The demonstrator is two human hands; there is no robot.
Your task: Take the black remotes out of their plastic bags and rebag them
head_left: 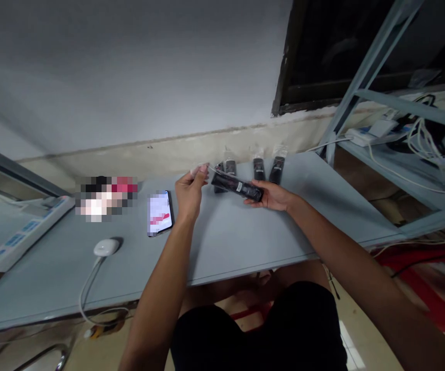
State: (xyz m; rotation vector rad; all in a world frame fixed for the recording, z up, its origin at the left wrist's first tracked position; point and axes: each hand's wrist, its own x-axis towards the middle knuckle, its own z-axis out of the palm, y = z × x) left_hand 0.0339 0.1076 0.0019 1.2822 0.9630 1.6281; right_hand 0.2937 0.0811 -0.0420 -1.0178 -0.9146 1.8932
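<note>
A dark, long packaged item [230, 184] with a small white label is held tilted above the table, its clear plastic bag [211, 169] reaching past its left end. My right hand [269, 196] grips it by the right end, fingers wrapped around. With thumb and fingers, my left hand [192, 186] pinches the loose end of the bag. Behind them, similar dark bagged items stand or lean near the wall: one bagged item [258, 168] in the middle, another bagged item [277, 169] to the right, and others partly hidden behind the held one.
On the grey table [222, 242] a lit phone [159, 213] lies left of my left arm. A white puck-shaped device [106, 247] with a cable sits farther left. A power strip [33, 232] is at the left edge; metal shelving [361, 77] and cables stand right.
</note>
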